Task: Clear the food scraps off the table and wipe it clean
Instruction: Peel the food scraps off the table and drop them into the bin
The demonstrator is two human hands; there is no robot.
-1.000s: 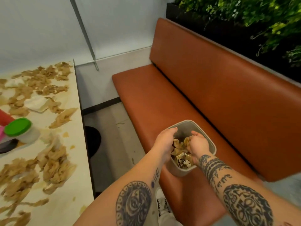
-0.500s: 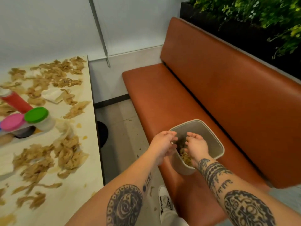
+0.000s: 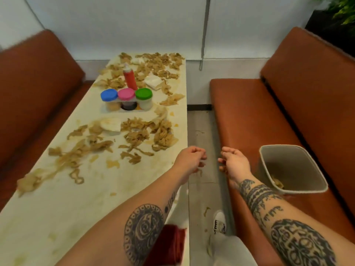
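Observation:
Brown food scraps [image 3: 146, 135] lie scattered over the long cream table [image 3: 96, 198], from its middle to the far end, with greasy smears nearer me. A grey bin [image 3: 292, 167] stands on the right-hand bench seat with some scraps at its bottom. My left hand [image 3: 190, 160] hovers at the table's right edge, fingers loosely curled, holding nothing. My right hand [image 3: 233, 162] hangs over the gap between table and bench, left of the bin, fingers loosely curled and empty. A small scrap seems to dangle below the left hand.
A red sauce bottle [image 3: 130, 78] and three jars with blue, pink and green lids [image 3: 126, 95] stand mid-table, crumpled white napkins [image 3: 110, 125] among the scraps. Orange benches [image 3: 259, 121] flank the table. A red cloth [image 3: 169, 244] lies at the near edge. Scraps dot the floor [image 3: 201, 189].
Both hands have come out of the bin and moved left toward the table, empty. My view has swung left, so the whole table is now in sight.

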